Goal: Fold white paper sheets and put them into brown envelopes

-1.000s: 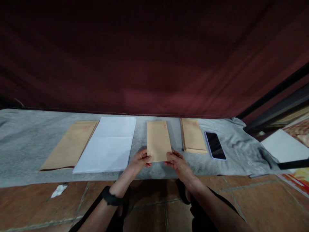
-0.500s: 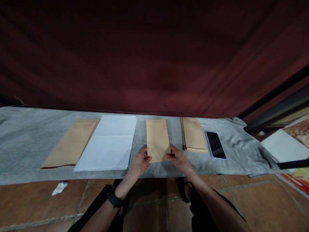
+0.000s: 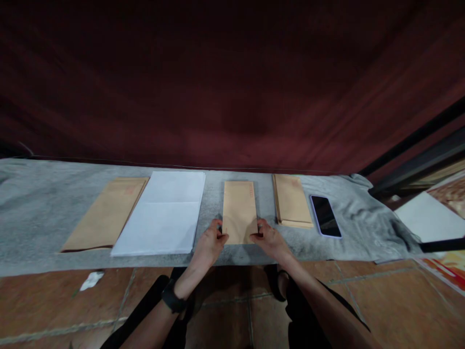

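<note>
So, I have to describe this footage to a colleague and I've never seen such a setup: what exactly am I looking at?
There is no machine here, just a person's two bare hands. Everything is filmed by one camera worn on the head, looking forward and down.

The left hand and right hand hold a small brown envelope by its sides, near the end closest to the person. I can't tell whether it touches the grey cloth beneath.

On that cloth, to the left, lie white paper and, farther out, large brown envelopes. To the right are a small envelope stack and a phone.
</note>
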Motion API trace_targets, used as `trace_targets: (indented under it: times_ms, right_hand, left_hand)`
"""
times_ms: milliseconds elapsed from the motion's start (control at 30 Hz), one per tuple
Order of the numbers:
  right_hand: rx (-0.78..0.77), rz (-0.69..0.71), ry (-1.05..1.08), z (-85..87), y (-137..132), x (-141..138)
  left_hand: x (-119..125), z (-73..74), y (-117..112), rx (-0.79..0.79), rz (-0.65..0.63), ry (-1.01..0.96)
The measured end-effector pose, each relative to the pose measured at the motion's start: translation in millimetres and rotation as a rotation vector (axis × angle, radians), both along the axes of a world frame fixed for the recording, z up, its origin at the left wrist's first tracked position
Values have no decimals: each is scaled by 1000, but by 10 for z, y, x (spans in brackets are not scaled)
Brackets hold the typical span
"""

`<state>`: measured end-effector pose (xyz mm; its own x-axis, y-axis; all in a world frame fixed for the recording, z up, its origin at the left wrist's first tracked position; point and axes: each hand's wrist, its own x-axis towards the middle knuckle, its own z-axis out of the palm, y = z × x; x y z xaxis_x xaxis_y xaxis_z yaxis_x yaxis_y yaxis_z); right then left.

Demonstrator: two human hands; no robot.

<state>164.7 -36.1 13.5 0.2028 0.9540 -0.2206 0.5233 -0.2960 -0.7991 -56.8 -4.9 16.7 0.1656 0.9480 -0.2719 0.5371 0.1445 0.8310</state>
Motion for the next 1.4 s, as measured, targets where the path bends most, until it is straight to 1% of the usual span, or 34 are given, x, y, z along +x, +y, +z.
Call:
trace_targets:
  times_ms: [167,233,400,500,567,667,800,867,967,1000,1067,1133,1167,1267,1333,1400]
  right_hand:
    - [8,54,-177,39,13,4]
    - [20,70,-209,36,13,-1]
    - [116,12,-42,-20,32,-6]
    - [131,8,-41,-40,38,-15]
    - [131,17,-55,-34,34,-26]
    - [162,73,-99,2,49,-30]
    - [295,208,-206,37,151,-16]
    - [337,275,-254,18,220,-20]
    - [359,334,-332,-52,300,-46]
    - [359,347,-361,-77,318,-56]
    - [352,364,-413,-114,343,-69]
    - [347,403,-440,-129,364,-69]
    - [349,435,-444,-129,376,-63]
    - [358,512,-436,-124,409,-31]
    - [353,501,-435,-134,424,-8]
    - [340,480,-456,-162,433,13]
  left_hand:
    - [23,31,11,70,-5,80]
    - [30,49,27,103,10,101]
    - [45,103,69,142,5,165]
    - [58,131,82,124,25,182]
    - [66,152,85,118,11,216]
    - [73,181,81,122,-48,297]
    - [90,206,59,119,-111,384]
    - [102,218,46,118,-132,434]
    - [117,244,24,123,-161,516]
    - [123,252,15,168,-166,546]
    - [144,255,-14,319,-171,597]
    - [189,227,-64,473,-191,606]
    - [222,197,-98,520,-216,592]
    - [337,47,-225,618,-319,518]
    - [399,-69,-305,733,-382,487]
    - [429,-154,-360,769,-418,508]
